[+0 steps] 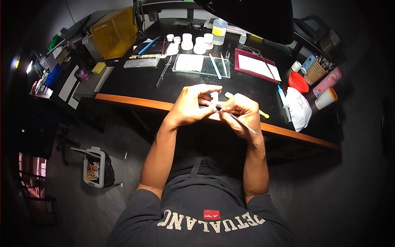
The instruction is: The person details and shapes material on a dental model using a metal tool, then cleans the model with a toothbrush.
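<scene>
Above the desk's front edge, my left hand (190, 105) pinches a small white piece, perhaps a plaster or dental model (214, 98), between thumb and fingers. My right hand (243, 110) grips a thin metal hand tool (247, 125) like a pen. Its working end is close to the white piece; whether it touches I cannot tell. Behind my right hand lies a yellow toothbrush (264, 114), partly hidden. A glass slab (201, 75) bearing a white pad and slim tools lies beyond my hands.
White jars (187, 42) and a clear bottle (219, 32) stand at the back. A maroon clipboard (257, 65), red bowl (298, 82), syringe (284, 103) and white bag (298, 109) lie to the right. A lamp (255, 18) overhangs the desk. A bin (95, 166) stands on the floor left.
</scene>
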`<state>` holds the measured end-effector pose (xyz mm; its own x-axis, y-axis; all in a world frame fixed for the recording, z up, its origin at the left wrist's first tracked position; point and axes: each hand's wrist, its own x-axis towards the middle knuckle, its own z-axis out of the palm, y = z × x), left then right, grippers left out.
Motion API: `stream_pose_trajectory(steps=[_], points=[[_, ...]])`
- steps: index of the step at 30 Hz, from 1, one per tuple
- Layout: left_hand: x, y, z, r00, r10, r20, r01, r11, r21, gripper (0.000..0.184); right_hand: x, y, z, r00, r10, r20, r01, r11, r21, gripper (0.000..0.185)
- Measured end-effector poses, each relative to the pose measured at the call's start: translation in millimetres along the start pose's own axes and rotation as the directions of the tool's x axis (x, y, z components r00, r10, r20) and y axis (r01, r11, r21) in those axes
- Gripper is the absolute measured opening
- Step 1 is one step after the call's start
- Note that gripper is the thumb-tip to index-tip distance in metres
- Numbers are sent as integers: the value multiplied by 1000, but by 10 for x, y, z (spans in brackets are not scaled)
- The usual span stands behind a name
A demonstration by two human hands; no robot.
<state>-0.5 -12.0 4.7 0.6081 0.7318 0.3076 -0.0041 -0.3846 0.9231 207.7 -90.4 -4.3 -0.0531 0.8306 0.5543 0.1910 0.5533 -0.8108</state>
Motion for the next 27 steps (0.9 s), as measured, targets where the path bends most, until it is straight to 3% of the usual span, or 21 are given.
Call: stream_pose_trajectory(steps=[3,9,18,21,22,25,26,27], points=[[2,-5,-7,1000,-18,-8,18,999,28,58,14,72,-41,992,-108,65,113,990,-89,8],[-6,15,-5,999,-38,-8,39,999,5,59,-1,-51,5,993,112,-23,-112,993,34,9],[-7,3,22,998,34,-43,-36,998,-44,64,2,94,-66,989,-116,88,120,992,-45,10],[-3,-12,29,994,24,-102,-28,999,-42,65,8,-37,-7,994,47,-100,-31,987,158,11],[2,5,31,993,16,-118,-21,999,-41,64,12,-29,8,974,188,-128,-144,946,290,14],[-4,28,29,990,18,-139,-23,999,-34,62,8,-126,-102,974,175,-143,-160,981,113,49],[-4,22,36,988,16,-155,-24,998,-50,60,0,-139,-133,984,87,-158,-106,988,-114,71],[-6,28,33,987,18,-161,-25,999,-39,60,31,-155,-135,982,-15,-191,-30,973,-229,78]])
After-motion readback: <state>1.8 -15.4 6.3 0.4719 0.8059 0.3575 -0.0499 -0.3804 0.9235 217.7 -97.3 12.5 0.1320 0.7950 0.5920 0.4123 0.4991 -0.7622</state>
